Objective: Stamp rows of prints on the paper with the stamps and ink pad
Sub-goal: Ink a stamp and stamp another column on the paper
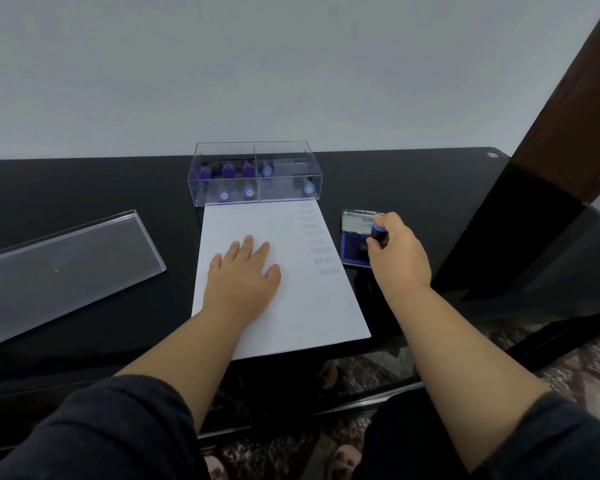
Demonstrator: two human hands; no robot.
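inking the stamp beside the sheet.
the right hand (397, 252) pinched a small stamp (378, 233) by its blue-capped handle over the open ink pad (352, 249), just right of the paper (291, 299); the left hand (245, 275) lay spread flat on the sheet. the stamp looked light and rigid, best held at the handle; the thin paper would likely slide unless pinned.

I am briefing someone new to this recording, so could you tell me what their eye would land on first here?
Most striking is the white paper at the centre of the black table, with the left hand pressed flat on it beside a column of blue prints along its right edge. Just right of the sheet, the right hand holds a blue-topped stamp on the open ink pad. Behind the sheet stands a clear box of more stamps.
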